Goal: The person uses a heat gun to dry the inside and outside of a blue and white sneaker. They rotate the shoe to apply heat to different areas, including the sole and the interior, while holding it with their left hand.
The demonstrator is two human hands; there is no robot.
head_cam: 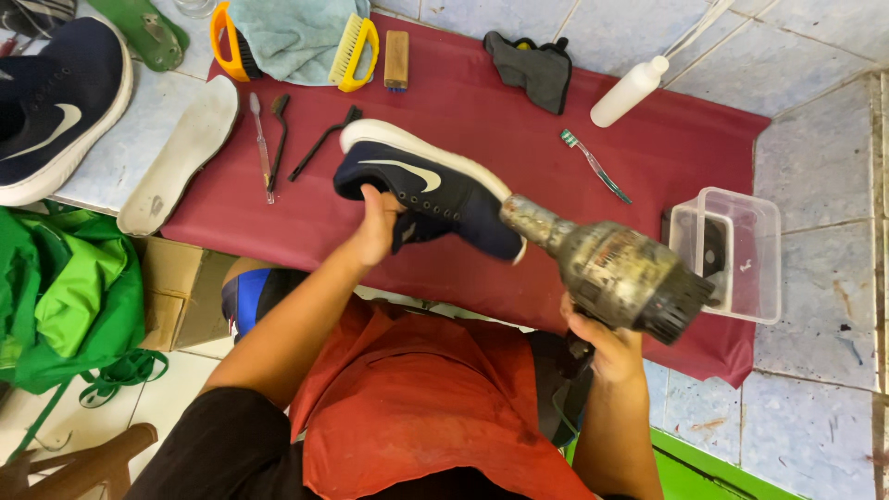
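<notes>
My left hand point(378, 222) grips a dark navy sneaker point(426, 185) with a white sole, holding it on its side above the dark red mat point(519, 120). A worn grey heat gun point(611, 270) is held by its handle in my right hand point(602, 347), its metal nozzle pointing at the heel end of the sneaker, almost touching it. A red apron covers my lap below.
On the mat lie thin brushes point(269, 139), a toothbrush point(594, 165), yellow scrub brushes point(352, 51) with a blue cloth, a dark glove point(532, 67), a white bottle point(630, 91). A clear plastic tub point(736, 255) stands at right. A second sneaker point(56, 106), an insole point(181, 153) and green bag point(65, 296) are left.
</notes>
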